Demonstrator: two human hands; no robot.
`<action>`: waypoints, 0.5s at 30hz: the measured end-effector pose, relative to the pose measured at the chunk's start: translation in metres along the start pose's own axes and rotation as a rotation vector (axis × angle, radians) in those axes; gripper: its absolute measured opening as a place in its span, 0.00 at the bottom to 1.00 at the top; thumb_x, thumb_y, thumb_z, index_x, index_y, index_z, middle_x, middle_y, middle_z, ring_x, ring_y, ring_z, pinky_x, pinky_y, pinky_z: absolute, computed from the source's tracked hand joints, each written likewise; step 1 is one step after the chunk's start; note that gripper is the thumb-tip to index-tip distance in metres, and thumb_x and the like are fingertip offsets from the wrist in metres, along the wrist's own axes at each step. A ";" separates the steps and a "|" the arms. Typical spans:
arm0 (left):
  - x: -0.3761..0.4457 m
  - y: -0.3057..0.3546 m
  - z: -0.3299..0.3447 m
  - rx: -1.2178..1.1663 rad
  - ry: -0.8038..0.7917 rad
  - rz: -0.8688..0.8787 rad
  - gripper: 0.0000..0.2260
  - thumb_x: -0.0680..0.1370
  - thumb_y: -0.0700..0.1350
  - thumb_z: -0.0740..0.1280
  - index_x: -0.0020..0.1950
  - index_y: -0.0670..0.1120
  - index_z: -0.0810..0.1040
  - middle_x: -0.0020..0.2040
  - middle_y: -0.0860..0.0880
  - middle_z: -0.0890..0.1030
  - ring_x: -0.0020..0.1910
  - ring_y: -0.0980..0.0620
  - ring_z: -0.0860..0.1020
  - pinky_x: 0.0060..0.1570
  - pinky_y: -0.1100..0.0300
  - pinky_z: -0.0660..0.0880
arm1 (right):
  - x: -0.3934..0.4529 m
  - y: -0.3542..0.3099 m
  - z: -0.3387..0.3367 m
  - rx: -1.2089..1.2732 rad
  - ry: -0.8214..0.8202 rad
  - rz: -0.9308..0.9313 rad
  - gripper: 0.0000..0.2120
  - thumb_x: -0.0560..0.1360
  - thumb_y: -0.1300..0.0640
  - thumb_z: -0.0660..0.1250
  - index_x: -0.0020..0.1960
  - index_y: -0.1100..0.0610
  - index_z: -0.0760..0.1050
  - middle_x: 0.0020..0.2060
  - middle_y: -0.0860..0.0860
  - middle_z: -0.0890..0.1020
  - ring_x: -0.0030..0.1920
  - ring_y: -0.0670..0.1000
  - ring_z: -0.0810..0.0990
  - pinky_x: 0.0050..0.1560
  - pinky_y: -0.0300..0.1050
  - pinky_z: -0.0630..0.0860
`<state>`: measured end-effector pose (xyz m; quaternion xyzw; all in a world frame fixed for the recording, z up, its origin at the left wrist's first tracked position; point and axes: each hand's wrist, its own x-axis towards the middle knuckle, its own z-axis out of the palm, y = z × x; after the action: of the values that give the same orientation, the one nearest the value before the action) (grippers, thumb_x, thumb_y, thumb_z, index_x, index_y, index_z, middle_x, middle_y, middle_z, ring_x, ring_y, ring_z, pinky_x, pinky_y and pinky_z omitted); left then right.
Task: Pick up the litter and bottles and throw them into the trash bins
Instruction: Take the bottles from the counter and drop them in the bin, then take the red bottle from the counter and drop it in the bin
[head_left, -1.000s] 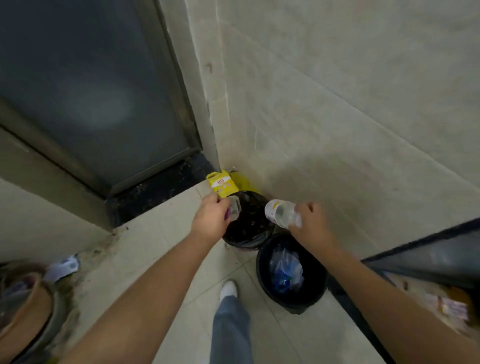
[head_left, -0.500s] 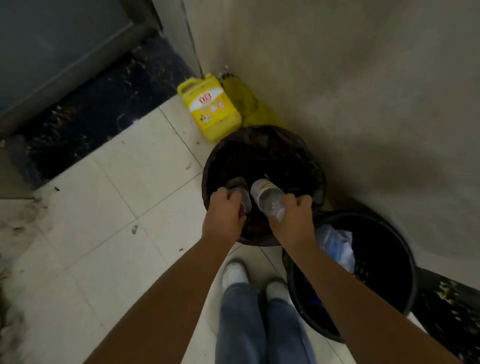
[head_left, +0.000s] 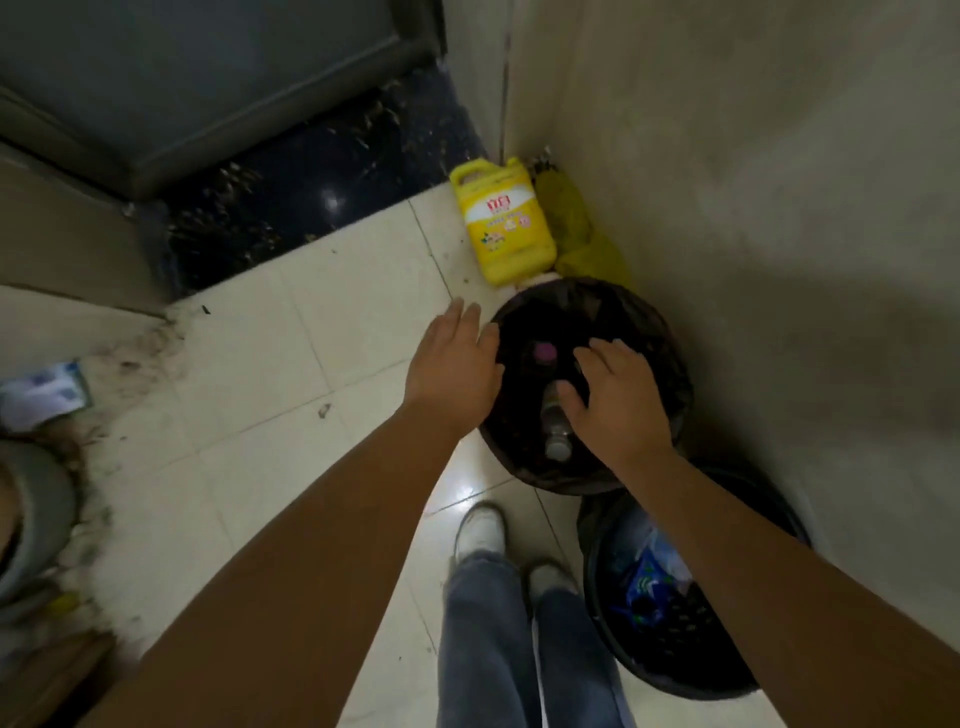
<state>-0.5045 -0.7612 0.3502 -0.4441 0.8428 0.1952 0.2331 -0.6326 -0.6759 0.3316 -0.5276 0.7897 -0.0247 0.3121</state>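
your pale tiled floor (head_left: 322, 364) carries two black trash bins (head_left: 670, 332) by the wall, a yellow jug (head_left: 506, 228) in the corner beside a yellow bag (head_left: 576, 234), and your shoes (head_left: 480, 530).

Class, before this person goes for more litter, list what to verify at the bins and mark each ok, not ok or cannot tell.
1. Left hand empty, fingers spread: ok.
2. Right hand empty: ok.
3. Clear bottle inside the lined bin: ok.
4. Pink-capped bottle inside that bin: ok.
5. Floor free of litter: not ok, paper lies at the left.
6. Yellow jug counts as litter: cannot tell.
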 end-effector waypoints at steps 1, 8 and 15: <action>-0.014 -0.008 -0.025 0.025 0.028 -0.035 0.24 0.84 0.49 0.52 0.77 0.43 0.51 0.79 0.42 0.49 0.78 0.44 0.45 0.77 0.53 0.45 | -0.003 -0.018 -0.021 -0.058 0.006 -0.059 0.22 0.69 0.51 0.62 0.54 0.68 0.77 0.52 0.69 0.82 0.54 0.71 0.78 0.53 0.70 0.74; -0.181 -0.083 -0.167 0.165 0.255 -0.363 0.29 0.83 0.56 0.50 0.78 0.43 0.43 0.79 0.43 0.44 0.78 0.45 0.41 0.77 0.51 0.43 | -0.060 -0.181 -0.149 -0.251 0.090 -0.420 0.34 0.76 0.41 0.54 0.72 0.63 0.54 0.74 0.63 0.56 0.75 0.62 0.52 0.75 0.59 0.49; -0.428 -0.166 -0.194 0.062 0.359 -0.788 0.32 0.82 0.57 0.52 0.78 0.41 0.43 0.79 0.43 0.44 0.78 0.46 0.41 0.77 0.52 0.43 | -0.187 -0.383 -0.175 -0.444 0.074 -0.880 0.35 0.78 0.42 0.52 0.74 0.62 0.45 0.76 0.58 0.48 0.76 0.57 0.43 0.77 0.53 0.42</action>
<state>-0.1945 -0.6716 0.7309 -0.7515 0.6416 -0.0144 0.1530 -0.3642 -0.7371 0.7007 -0.8636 0.4887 -0.0039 0.1239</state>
